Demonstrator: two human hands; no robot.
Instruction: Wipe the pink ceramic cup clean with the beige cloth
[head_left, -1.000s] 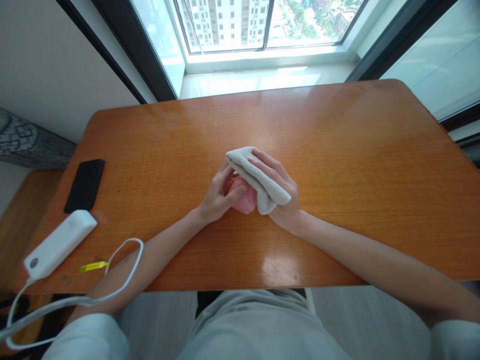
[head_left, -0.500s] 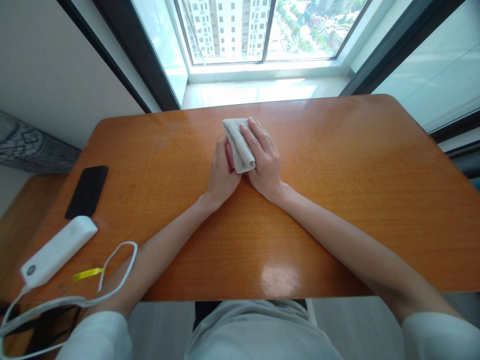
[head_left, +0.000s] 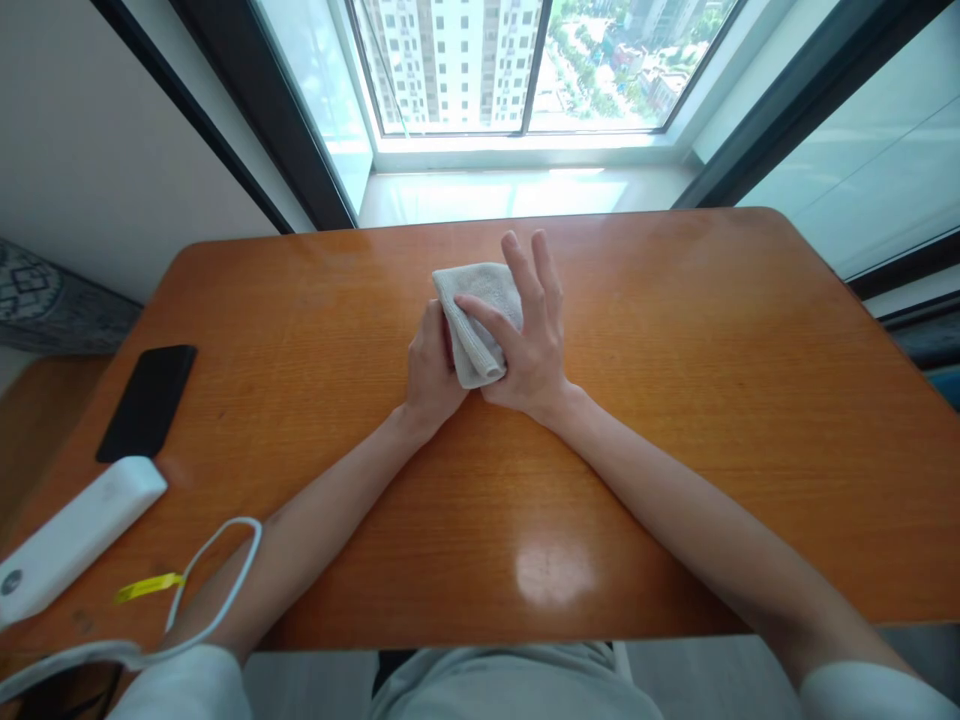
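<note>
The table affords passage at right. Left hand, right hand and cloth block its centre. Phone, white device and cable obstruct the left.

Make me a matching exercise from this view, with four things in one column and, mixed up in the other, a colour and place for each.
Things
1. Cloth
2. Phone
3. Cable
4. Tag

Descriptions
A. White, its loop crossing in front of the left forearm
B. Yellow, at the cable's loop
C. Pale grey, between the left hand and the right hand
D. Black, lying flat on the table

Right pairs: 1-C, 2-D, 3-A, 4-B
</note>
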